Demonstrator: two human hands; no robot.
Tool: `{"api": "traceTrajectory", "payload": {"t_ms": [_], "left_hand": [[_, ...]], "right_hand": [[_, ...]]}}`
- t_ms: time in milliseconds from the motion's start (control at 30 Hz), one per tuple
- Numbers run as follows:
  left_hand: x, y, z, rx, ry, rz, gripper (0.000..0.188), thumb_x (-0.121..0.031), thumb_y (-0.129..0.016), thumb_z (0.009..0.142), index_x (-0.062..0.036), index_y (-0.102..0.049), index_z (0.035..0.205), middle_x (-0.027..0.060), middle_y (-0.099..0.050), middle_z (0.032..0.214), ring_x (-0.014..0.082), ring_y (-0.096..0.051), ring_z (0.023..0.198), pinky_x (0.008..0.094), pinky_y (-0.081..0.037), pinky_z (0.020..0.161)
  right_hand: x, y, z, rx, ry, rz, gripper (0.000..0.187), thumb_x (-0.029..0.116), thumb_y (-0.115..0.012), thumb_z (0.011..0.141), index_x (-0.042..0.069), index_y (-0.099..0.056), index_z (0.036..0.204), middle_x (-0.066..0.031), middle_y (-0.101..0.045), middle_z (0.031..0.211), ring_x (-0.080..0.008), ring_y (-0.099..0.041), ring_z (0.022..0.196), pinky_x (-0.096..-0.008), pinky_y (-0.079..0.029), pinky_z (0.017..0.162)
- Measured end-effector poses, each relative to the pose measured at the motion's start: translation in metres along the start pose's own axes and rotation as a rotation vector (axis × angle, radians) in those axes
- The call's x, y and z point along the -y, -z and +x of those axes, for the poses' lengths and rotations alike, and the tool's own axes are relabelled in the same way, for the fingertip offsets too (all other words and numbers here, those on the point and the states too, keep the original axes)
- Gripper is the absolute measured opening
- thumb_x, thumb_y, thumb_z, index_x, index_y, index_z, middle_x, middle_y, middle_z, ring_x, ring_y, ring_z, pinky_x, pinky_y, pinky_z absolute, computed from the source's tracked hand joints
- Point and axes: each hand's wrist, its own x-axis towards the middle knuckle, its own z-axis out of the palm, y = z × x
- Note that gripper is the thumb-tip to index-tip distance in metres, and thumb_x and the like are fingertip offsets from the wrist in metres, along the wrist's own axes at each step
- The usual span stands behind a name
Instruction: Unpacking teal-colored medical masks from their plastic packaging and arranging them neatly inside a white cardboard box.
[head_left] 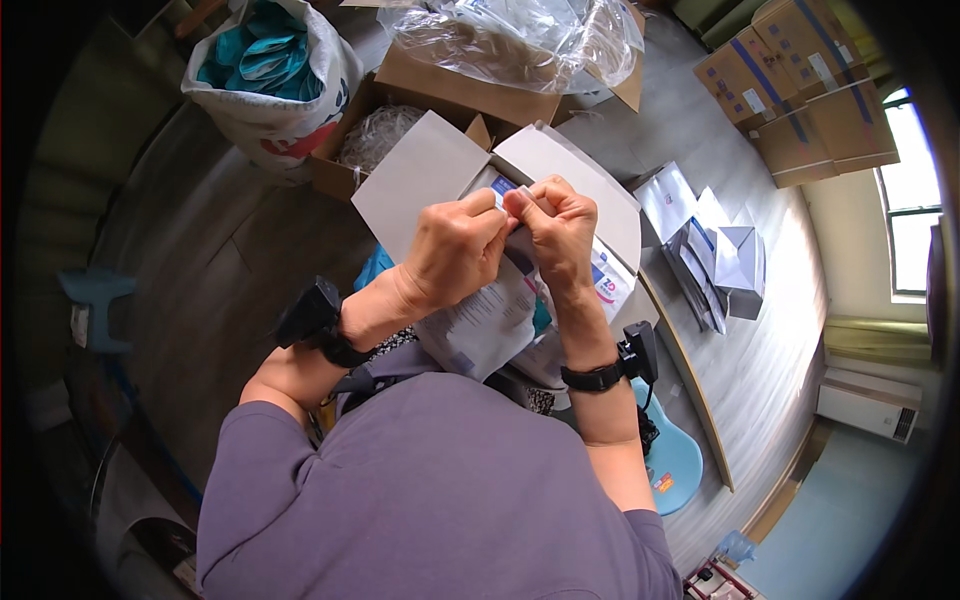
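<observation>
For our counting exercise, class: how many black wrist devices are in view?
2: the left device is strapped to the left forearm, the right device to the right forearm. No others show.

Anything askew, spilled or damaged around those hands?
Only mild untidiness: white-and-grey packaging on the floor at right stands at mismatched angles, unlike the stacked brown cartons, and clear plastic wrap bulges above a brown cardboard box. Around the open white box, no spill or damage is visible.

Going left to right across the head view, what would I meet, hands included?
Blue plastic item, white sack, left hand, right hand, pale boxy packages, white wall unit.
</observation>
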Motion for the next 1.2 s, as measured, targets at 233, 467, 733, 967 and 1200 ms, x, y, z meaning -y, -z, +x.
{"api": "traceTrajectory", "payload": {"t_ms": [233, 467, 733, 967, 1200], "left_hand": [[-0.019, 0.000, -0.005, 0.049, -0.153, 0.063, 0.015, -0.001, -0.071, 0.083, 0.0001, -0.061, 0.073, 0.0092, -0.052, 0.069, 0.0258, -0.056, 0.053, 0.0357, -0.044, 0.047], [-0.027, 0.014, -0.007, 0.054, -0.179, -0.132, 0.007, 0.001, -0.074, 0.081, 0.0014, -0.067, 0.081, 0.0070, -0.051, 0.067, 0.0219, -0.054, 0.052, 0.0325, -0.042, 0.046], [-0.069, 0.054, -0.007, 0.115, -0.091, -0.409, 0.009, -0.005, -0.073, 0.086, 0.0004, -0.068, 0.080, 0.0061, -0.055, 0.068, 0.0174, -0.053, 0.053, 0.0292, -0.040, 0.047], [-0.010, 0.026, 0.007, -0.017, 0.399, -0.430, 0.034, -0.019, -0.061, 0.101, 0.0020, -0.057, 0.075, 0.0036, -0.046, 0.064, 0.0110, -0.039, 0.059, 0.0295, -0.033, 0.052], [-0.008, 0.018, 0.002, 0.010, 0.523, -0.267, 0.031, -0.017, -0.065, 0.098, 0.0018, -0.058, 0.074, 0.0081, -0.052, 0.066, 0.0183, -0.045, 0.059, 0.0341, -0.039, 0.056]], "right_hand": [[-0.026, 0.000, 0.011, -0.200, 0.090, -0.337, 0.025, 0.009, -0.082, 0.077, -0.006, -0.066, 0.066, -0.0094, -0.058, 0.069, -0.0149, -0.048, 0.059, -0.0340, -0.038, 0.055], [-0.024, 0.000, 0.012, -0.247, 0.190, -0.392, 0.025, 0.006, -0.082, 0.075, -0.005, -0.063, 0.063, -0.0109, -0.056, 0.067, -0.0170, -0.049, 0.058, -0.0352, -0.038, 0.055], [-0.044, 0.049, 0.034, -0.318, 0.027, -0.465, 0.029, 0.018, -0.082, 0.076, -0.003, -0.065, 0.066, -0.0133, -0.059, 0.065, -0.0204, -0.054, 0.056, -0.0366, -0.043, 0.055], [-0.025, 0.036, 0.024, 0.019, 0.067, -0.589, 0.022, 0.021, -0.080, 0.077, 0.001, -0.071, 0.079, -0.0131, -0.065, 0.070, -0.0253, -0.063, 0.063, -0.0366, -0.049, 0.062], [-0.056, 0.002, 0.025, 0.166, 0.033, -1.119, 0.040, 0.025, -0.075, 0.082, 0.001, -0.067, 0.112, -0.0202, -0.068, 0.095, -0.0382, -0.068, 0.098, -0.0450, -0.053, 0.084]]}}
